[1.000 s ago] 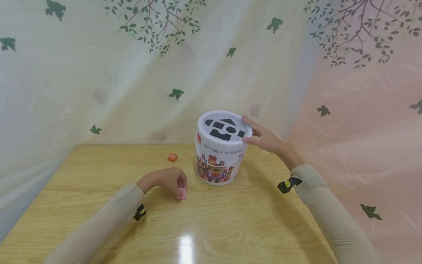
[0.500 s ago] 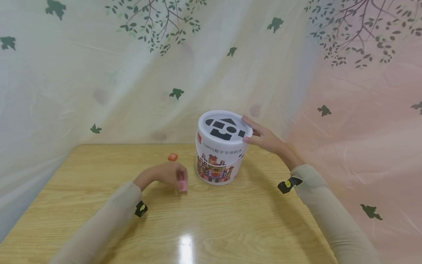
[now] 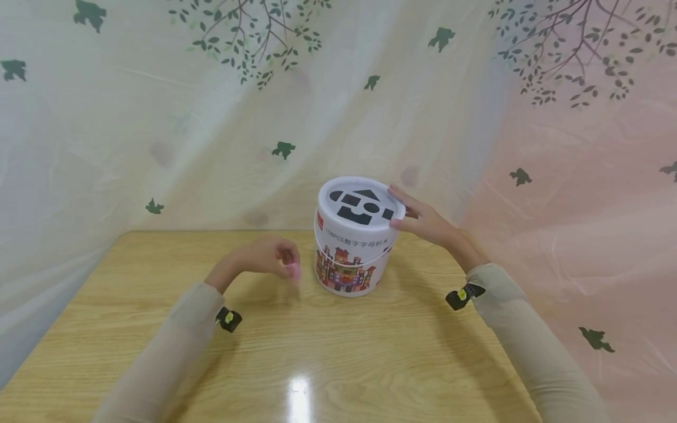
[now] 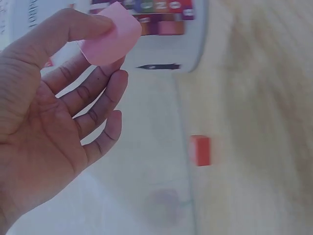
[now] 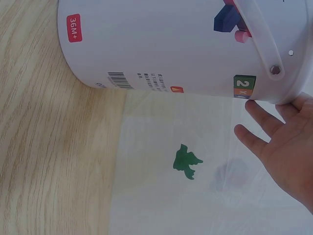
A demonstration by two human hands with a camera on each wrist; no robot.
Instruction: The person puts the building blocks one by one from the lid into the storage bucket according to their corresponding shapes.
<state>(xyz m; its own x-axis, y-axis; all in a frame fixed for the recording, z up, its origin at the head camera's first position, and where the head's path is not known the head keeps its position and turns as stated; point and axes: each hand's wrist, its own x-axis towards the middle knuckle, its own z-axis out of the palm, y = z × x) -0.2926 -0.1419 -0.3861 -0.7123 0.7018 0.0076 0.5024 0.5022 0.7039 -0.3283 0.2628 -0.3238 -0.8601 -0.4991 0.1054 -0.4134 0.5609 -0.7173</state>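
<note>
In the left wrist view, a small pink block (image 4: pixel 112 36) is pinched between the thumb and fingers of my left hand (image 4: pixel 63 93). The head view has this left hand (image 3: pixel 264 255) raised over the wooden table, just left of a white toy-block bucket (image 3: pixel 351 252); the pink block (image 3: pixel 294 271) is blurred there. The bucket stands upright, its lid (image 3: pixel 330 207) marked with dark shapes such as a triangle and a circle. My right hand (image 3: pixel 431 223) holds the lid's right rim, thumb in front and fingers behind. The right wrist view shows that hand (image 5: pixel 288 142) with two fingertips off the bucket.
An orange-red block (image 4: pixel 201 150) lies on the table near its far edge, hidden behind my left hand in the head view. A curtain (image 3: pixel 222 147) printed with leaves hangs behind the wooden table (image 3: pixel 338 352). The bucket's white handle (image 5: pixel 259 39) hangs against its side.
My left hand has lifted the pink block off the table and moved it away from me, now covering the orange block in the head view. The right hand and bucket have stayed still.
</note>
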